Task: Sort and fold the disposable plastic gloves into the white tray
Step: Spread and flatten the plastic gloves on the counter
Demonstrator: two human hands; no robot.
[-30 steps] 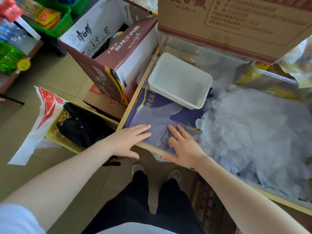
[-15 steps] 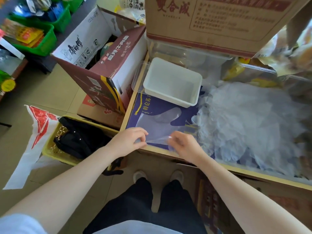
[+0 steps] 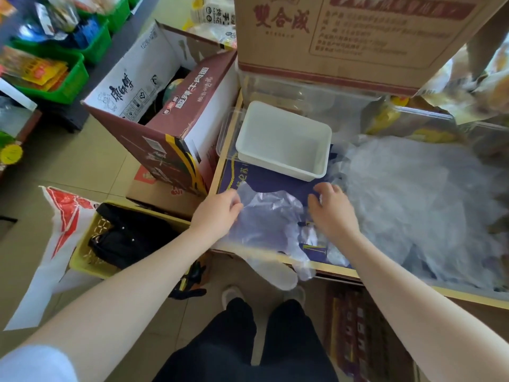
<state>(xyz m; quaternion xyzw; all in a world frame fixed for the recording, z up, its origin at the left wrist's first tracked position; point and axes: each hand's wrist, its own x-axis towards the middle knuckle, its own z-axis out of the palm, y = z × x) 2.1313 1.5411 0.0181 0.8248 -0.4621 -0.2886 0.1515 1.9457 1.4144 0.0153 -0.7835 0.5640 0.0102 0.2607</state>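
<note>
A clear disposable plastic glove [image 3: 271, 216] lies folded over on the dark blue surface [image 3: 264, 176], its fingers hanging past the front wooden edge. My left hand [image 3: 219, 209] pinches its left edge. My right hand [image 3: 329, 209] grips its right edge with curled fingers. Just beyond both hands sits the white tray [image 3: 283, 139], with nothing visible in it. A big heap of loose clear gloves [image 3: 418, 199] fills the surface to the right of my right hand.
A brown cardboard box [image 3: 344, 34] stands over clear containers behind the tray. An open maroon carton [image 3: 170, 111] stands to the left on the floor. Below it, a yellow basket [image 3: 91, 252] holds a black bag. Green bins sit at far left.
Both hands went from pressing flat on the glove to gripping its near edge, then carried that edge away from me, so the glove now lies folded with its fingers over the front edge.
</note>
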